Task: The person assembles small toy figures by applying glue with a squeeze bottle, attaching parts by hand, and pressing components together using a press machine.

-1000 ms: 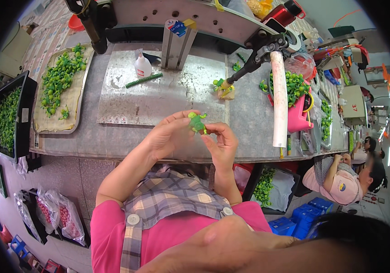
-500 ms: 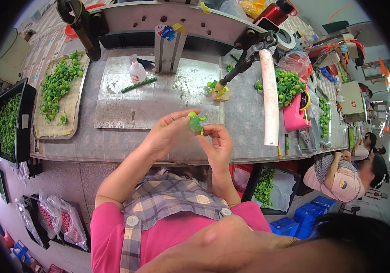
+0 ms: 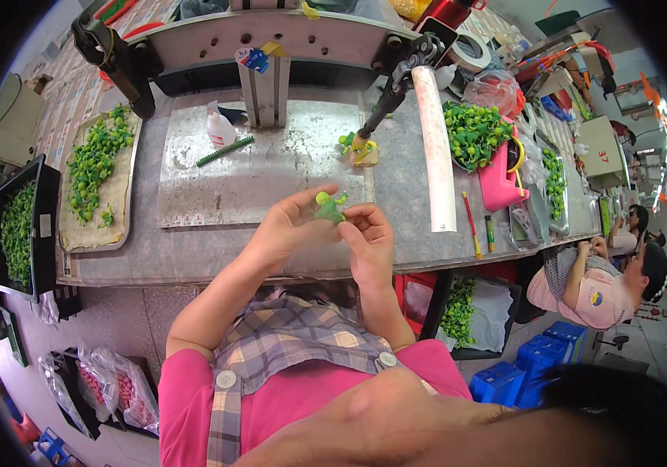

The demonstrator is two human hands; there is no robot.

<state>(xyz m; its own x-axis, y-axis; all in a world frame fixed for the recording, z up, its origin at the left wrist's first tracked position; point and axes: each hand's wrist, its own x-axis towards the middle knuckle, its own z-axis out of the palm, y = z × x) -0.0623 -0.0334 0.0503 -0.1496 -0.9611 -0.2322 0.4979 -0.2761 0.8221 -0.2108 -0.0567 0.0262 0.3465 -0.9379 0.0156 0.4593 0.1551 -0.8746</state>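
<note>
Both hands hold one small green toy figure (image 3: pixel 330 210) over the front of the workbench. It has a yellow-green round head and a darker green body. My left hand (image 3: pixel 285 232) pinches it from the left between thumb and fingers. From the right, the thumb and fingertips of my right hand (image 3: pixel 368 240) close on its lower part and hide it. Beyond them, another green figure (image 3: pixel 347 143) sits by a small tan block (image 3: pixel 364 159), under the tip of a dark press rod (image 3: pixel 382 113).
A metal plate (image 3: pixel 186 191) carries a white bottle (image 3: pixel 219 127) and a green spring (image 3: pixel 224 152). Left are a lined tray (image 3: pixel 122 222) and a black bin (image 3: pixel 42 241) of green pieces. Right stand a white tube (image 3: pixel 435 163), a pink basket (image 3: pixel 498 191) and a brush (image 3: pixel 472 226). A co-worker (image 3: pixel 590 284) sits beyond.
The view has shifted slightly, so the bench things sit further left. The figure has turned in my fingers, and my right fingertips now cover more of its lower part.
</note>
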